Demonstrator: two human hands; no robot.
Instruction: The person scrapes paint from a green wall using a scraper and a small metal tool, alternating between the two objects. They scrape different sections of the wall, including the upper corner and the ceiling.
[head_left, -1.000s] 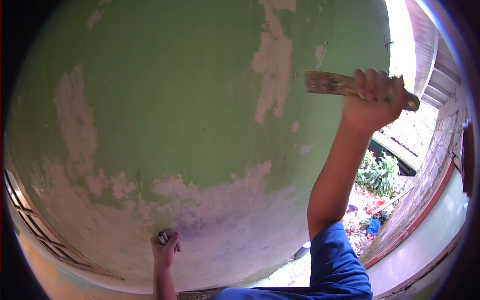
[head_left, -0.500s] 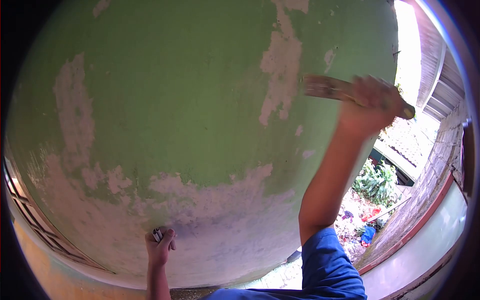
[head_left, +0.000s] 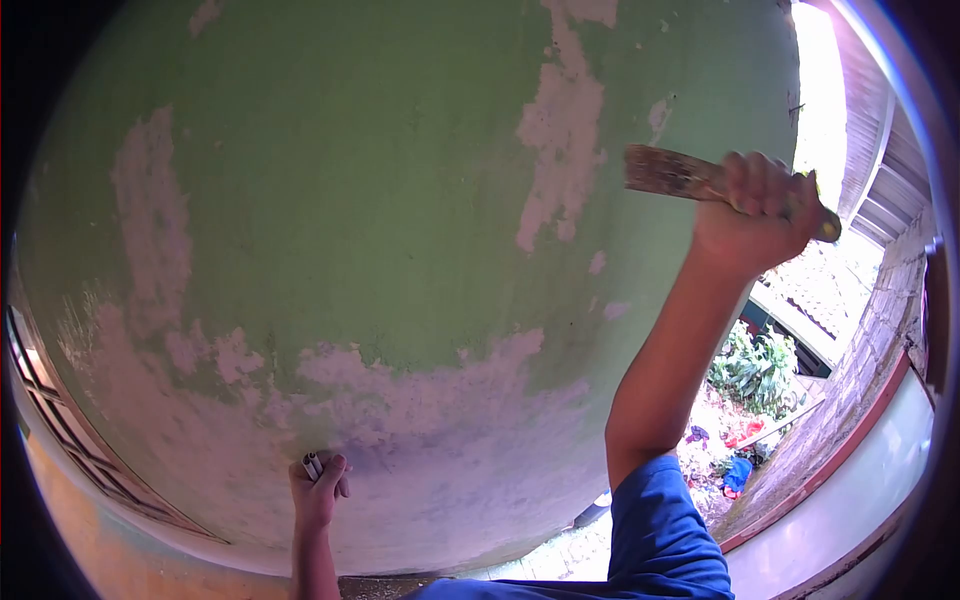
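My right hand (head_left: 765,205) is raised at the upper right, its fingers wrapped round a scraper (head_left: 672,172). The scraper's broad, rusty-brown blade points left along the green wall (head_left: 400,220); its yellowish handle end sticks out past the little-finger side. A pale bare patch (head_left: 560,150) of the wall lies left of the blade tip. Low down, my left hand (head_left: 322,487) is closed, thumb on top, round a small pale object with two tube-like ends (head_left: 312,465). That hand is close to the lower wall, where the paint has come off in a wide whitish area; I cannot tell what the object is.
A brown-framed window (head_left: 75,440) is at the far left. Beyond the wall's right edge are green plants (head_left: 752,368), scattered litter with a blue cloth (head_left: 737,474), and a brick side wall (head_left: 880,270) under a corrugated roof (head_left: 885,130).
My right hand has moved slightly to the right with the scraper, the blade tip shifting right along the wall. My left hand stays almost where it was.
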